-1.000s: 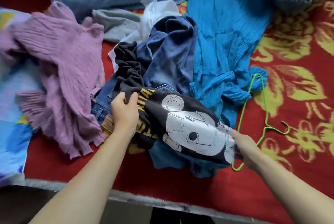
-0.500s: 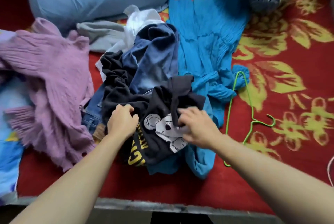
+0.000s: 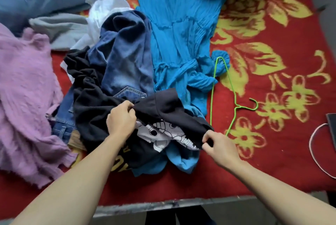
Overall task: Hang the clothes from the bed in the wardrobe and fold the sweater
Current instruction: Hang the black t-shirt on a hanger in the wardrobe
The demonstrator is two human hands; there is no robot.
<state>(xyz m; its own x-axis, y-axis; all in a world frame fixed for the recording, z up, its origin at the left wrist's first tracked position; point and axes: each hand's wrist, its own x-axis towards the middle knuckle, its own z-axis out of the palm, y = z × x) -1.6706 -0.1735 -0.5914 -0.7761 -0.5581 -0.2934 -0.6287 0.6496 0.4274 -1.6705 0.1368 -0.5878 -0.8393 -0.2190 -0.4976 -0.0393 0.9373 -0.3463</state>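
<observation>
Pinching one black T-shirt (image 3: 163,104), left hand (image 3: 121,118) and right hand (image 3: 221,147), both grips full, one green hanger (image 3: 235,107) nearby.

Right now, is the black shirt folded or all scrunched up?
Scrunched up: the black shirt is bunched, its white print partly hidden, with left hand and right hand pinching it.

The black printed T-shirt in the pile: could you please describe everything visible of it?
The black printed T-shirt looks like soft cotton jersey, with a white cartoon print and yellow lettering. It lies crumpled and folded over itself atop the blue denim jeans and the bright blue pleated dress. The left hand grips bunched fabric; the right hand pinches an edge, with cloth spanning between them.
</observation>
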